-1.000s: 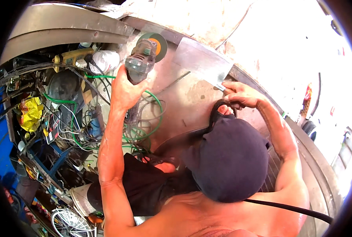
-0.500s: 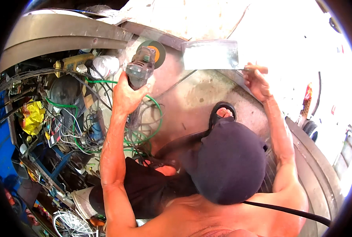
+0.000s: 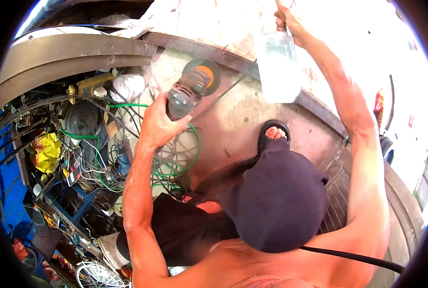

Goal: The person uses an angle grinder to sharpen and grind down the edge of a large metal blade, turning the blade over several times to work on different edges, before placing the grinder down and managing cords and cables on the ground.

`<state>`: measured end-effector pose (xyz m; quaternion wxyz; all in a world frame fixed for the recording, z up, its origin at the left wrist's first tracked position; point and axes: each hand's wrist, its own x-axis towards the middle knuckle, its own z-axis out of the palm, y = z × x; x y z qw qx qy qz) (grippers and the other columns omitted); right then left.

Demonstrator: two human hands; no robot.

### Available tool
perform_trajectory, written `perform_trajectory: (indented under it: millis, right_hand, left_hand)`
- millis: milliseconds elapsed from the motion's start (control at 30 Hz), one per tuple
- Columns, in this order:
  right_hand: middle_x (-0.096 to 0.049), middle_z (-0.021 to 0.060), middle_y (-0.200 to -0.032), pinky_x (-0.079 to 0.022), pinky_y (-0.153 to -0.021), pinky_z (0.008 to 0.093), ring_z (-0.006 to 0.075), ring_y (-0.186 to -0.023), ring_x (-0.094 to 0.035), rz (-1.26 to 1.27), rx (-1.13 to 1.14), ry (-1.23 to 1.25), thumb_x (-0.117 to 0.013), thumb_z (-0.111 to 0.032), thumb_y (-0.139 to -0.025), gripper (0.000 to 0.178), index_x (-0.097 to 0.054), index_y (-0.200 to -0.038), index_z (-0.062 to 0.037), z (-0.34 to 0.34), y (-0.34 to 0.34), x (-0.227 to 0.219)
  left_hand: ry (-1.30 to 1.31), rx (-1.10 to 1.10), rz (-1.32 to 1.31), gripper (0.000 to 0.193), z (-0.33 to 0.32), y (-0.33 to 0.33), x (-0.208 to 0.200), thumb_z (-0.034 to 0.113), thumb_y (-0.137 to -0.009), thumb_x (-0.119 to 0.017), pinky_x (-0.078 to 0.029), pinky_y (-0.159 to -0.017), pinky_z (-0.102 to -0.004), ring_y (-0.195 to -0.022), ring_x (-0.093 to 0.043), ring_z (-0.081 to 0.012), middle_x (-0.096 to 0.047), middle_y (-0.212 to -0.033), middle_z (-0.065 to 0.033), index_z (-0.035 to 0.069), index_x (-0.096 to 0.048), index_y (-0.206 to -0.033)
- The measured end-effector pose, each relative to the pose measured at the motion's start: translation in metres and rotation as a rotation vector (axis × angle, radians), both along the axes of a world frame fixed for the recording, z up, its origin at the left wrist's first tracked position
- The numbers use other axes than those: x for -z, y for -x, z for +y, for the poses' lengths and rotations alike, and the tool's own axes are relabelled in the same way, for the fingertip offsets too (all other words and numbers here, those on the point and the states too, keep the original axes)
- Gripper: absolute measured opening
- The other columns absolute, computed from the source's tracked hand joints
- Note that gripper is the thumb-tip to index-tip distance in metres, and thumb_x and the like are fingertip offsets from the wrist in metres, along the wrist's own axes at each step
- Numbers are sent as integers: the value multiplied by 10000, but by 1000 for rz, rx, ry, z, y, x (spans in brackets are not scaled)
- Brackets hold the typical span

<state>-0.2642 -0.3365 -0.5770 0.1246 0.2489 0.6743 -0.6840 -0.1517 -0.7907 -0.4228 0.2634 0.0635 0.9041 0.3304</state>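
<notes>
Grinder (image 3: pixel 181 102) is jutting from the left hand (image 3: pixel 160 124), whose grip is wrapping its body; its disc (image 3: pixel 213 82) is facing up above the floor (image 3: pixel 240 120). Ahead and to the right, the right hand's (image 3: pixel 292 25) grip is curling round the handle end of the cleaver (image 3: pixel 277 69), which is hanging across the sill (image 3: pixel 315 110). A sandalled foot (image 3: pixel 274 132) is resting nearer the body; left of it, a green hose (image 3: pixel 197 146) is looping among cables.

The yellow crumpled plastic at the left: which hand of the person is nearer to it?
Left. The left hand, gripping the angle grinder, is right of the yellow crumpled plastic; the right hand, holding the broad blade, is much farther right, near the picture's top edge.
</notes>
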Motion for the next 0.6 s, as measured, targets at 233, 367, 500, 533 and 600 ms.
perform_trajectory:
  millis: [233, 367, 500, 533, 600]
  right_hand:
    - [-523, 23, -760, -424, -611, 353, 164, -682, -486, -91, -60, 59, -516, -668, -1027, 640, -627, -1003, -38, -43, 55, -13]
    - [-538, 33, -735, -433, -623, 354, 170, -664, -493, -79, -179, -4, -549, -650, -1021, 624, -636, -976, -34, -63, 56, -22]
    - [-549, 41, -725, -433, -639, 347, 179, -647, -492, 34, -262, 66, -563, -647, -1016, 644, -666, -1005, -11, -66, 52, -15]
    - [-562, 47, -740, -434, -660, 351, 183, -664, -501, -4, -270, 6, -559, -649, -1016, 653, -674, -1019, -6, -76, 47, -26]
    - [-574, 54, -755, -434, -681, 354, 188, -682, -511, -47, -273, -58, -555, -651, -1016, 663, -682, -1033, -1, -83, 43, -31]
  left_hand:
    - [35, 229, 77, 702, 14, -20, 0, 227, -697, -875, -567, -862, -475, -1020, -694, -429, -686, -1135, -186, 72, -595, -1322]
    - [20, 296, 96, 660, 22, -29, -2, 162, -682, -854, -569, -857, -461, -1023, -704, -415, -702, -1095, -198, 62, -609, -1287]
    - [23, 356, 72, 600, 39, -34, -6, 145, -691, -834, -577, -864, -490, -1048, -689, -430, -682, -1158, -215, 57, -590, -1232]
    - [25, 354, 68, 600, 40, -37, -5, 144, -691, -834, -577, -864, -490, -1048, -689, -430, -682, -1158, -215, 57, -590, -1232]
    - [20, 350, 86, 577, 45, -41, -2, 144, -707, -823, -572, -874, -491, -1055, -685, -431, -682, -1163, -216, 51, -592, -1228]
